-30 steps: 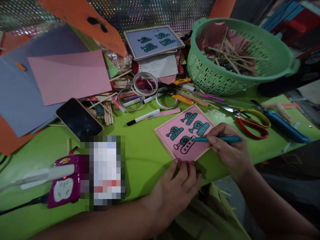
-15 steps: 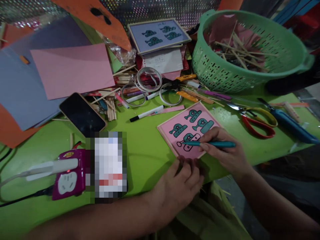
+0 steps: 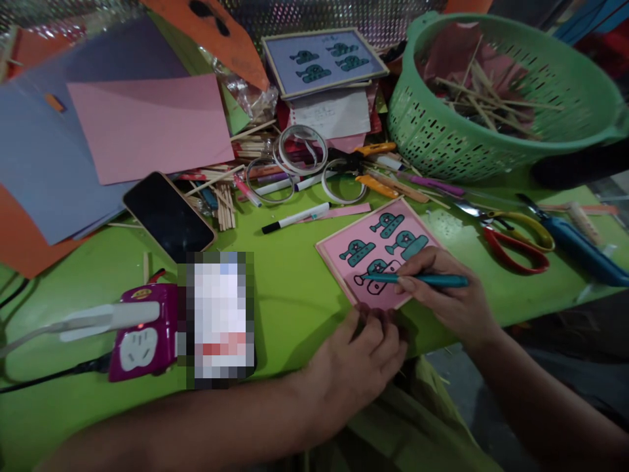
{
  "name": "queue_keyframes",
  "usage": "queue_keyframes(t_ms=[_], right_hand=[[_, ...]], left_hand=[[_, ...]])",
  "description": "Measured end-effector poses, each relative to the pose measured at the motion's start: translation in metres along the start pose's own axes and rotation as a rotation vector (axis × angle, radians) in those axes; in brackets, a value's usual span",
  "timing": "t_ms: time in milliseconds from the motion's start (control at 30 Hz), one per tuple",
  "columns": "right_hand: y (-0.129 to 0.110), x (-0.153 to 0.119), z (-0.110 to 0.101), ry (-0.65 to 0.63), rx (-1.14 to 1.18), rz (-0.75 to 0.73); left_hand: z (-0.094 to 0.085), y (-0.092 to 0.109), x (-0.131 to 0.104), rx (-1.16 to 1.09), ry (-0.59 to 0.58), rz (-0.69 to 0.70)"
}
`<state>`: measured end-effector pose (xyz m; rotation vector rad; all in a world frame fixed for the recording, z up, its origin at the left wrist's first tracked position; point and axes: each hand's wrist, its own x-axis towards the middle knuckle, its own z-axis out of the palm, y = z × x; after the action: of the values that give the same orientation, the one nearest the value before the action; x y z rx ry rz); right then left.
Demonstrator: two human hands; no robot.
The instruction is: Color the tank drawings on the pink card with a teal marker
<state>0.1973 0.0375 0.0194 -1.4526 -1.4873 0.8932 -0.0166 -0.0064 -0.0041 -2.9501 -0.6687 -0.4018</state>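
In the head view, a pink card point(image 3: 339, 288) edged with thin wooden sticks lies tilted on the green table, bearing several tank drawings. Most are coloured teal; the lowest one still shows pink in its lower part. My right hand point(image 3: 442, 295) pinches a teal marker point(image 3: 445, 280), its tip at the left part of that lowest drawing. With curled fingers, my left hand point(image 3: 368, 354) grips the card's near edge; its fingertips are partly in shadow. A capped black-and-white marker point(image 3: 297, 217) lies just beyond the card.
Scissors point(image 3: 515, 239) and a blue cutter point(image 3: 584, 242) lie at right. Behind stand a green basket point(image 3: 442, 141) of sticks and a blue framed card point(image 3: 322, 62). Tape rolls point(image 3: 301, 157), a dark phone point(image 3: 170, 216), a blurred-out screen point(image 3: 221, 308) and a magenta power socket point(image 3: 142, 334) are about.
The whole view has shifted slightly right and up. The marker tip has moved a little left on the lowest drawing; both hands keep their grips.
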Motion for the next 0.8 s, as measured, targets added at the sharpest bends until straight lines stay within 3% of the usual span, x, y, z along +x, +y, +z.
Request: queue_keyframes(t_ms=[800], right_hand=[[0.0002,-0.0006,0.0007,-0.015,-0.008,-0.034]], left_hand=[[-0.0037,-0.0018,0.0006,-0.009,0.022,-0.016]])
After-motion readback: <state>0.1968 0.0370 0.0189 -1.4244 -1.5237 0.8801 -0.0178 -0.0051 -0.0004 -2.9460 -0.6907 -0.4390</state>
